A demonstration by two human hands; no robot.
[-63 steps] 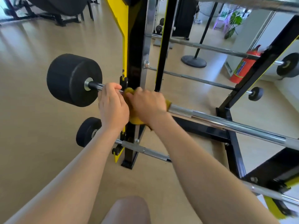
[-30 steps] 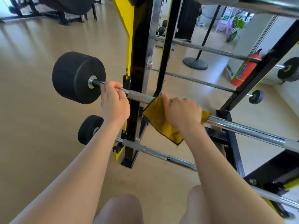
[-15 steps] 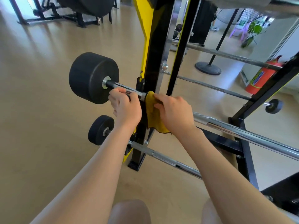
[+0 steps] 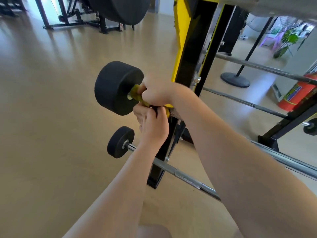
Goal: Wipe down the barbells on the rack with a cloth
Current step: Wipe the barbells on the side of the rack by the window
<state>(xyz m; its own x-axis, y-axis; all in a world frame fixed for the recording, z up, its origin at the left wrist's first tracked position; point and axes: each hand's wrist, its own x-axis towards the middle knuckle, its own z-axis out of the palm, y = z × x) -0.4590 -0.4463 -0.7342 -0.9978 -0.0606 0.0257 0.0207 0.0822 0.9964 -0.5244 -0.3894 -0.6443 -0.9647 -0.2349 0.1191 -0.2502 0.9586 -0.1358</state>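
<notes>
A barbell with a thick black end weight [image 4: 116, 86] lies across the black and yellow rack [image 4: 187, 54]. My right hand [image 4: 156, 92] grips the yellow cloth [image 4: 136, 94] around the bar right against that weight. My left hand [image 4: 152, 125] sits just below and behind it, fingers curled round the bar beside the rack post. The bar's chrome shaft [image 4: 291, 162] reappears at the right, past my right forearm. Below it rests a second barbell [image 4: 173, 170] with a small black end weight [image 4: 120, 141].
Further barbells [image 4: 257, 67] lie higher on the rack at the right. A red fire extinguisher [image 4: 295, 95], a round-based stand [image 4: 235, 79] and a potted plant [image 4: 286, 43] are behind. Gym machines [image 4: 106, 12] stand at the back left. Tan floor [image 4: 42, 117] spreads to the left.
My right hand has carried the cloth leftward along the bar, past my left hand, up to the black end weight. My left hand stays on the bar. The camera has swung left.
</notes>
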